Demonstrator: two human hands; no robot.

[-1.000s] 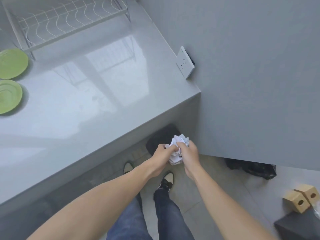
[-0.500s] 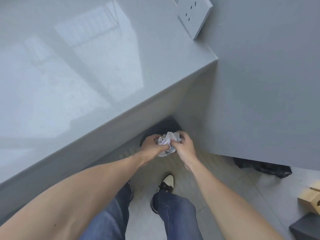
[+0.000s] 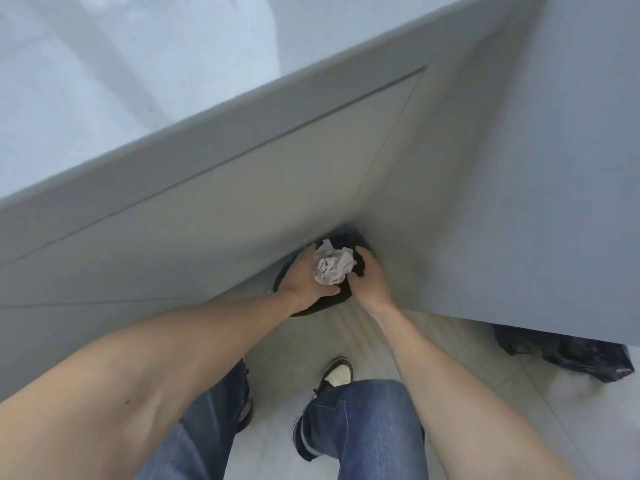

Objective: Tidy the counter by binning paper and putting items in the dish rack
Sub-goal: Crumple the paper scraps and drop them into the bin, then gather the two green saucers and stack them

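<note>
A crumpled white paper ball (image 3: 331, 266) hangs just above the mouth of a black bin (image 3: 341, 295) that stands on the floor in the corner between the counter front and the grey wall. My left hand (image 3: 304, 277) cups the ball from the left and below, thumb under it. My right hand (image 3: 372, 277) sits just right of the ball with a dark gap between them, its fingers loosely spread over the bin. The hands hide most of the bin. The dish rack and plates are out of view.
The glossy grey counter top (image 3: 104, 81) fills the upper left, its cabinet front (image 3: 242, 188) sloping down to the bin. A grey wall (image 3: 536, 168) closes the right side. A black plastic bag (image 3: 571, 355) lies on the tiled floor at right. My shoe (image 3: 337, 372) stands below the bin.
I have bent lower, and both hands have carried the paper ball down over the bin. The right hand has come off the ball. The counter objects and wall socket have left the view.
</note>
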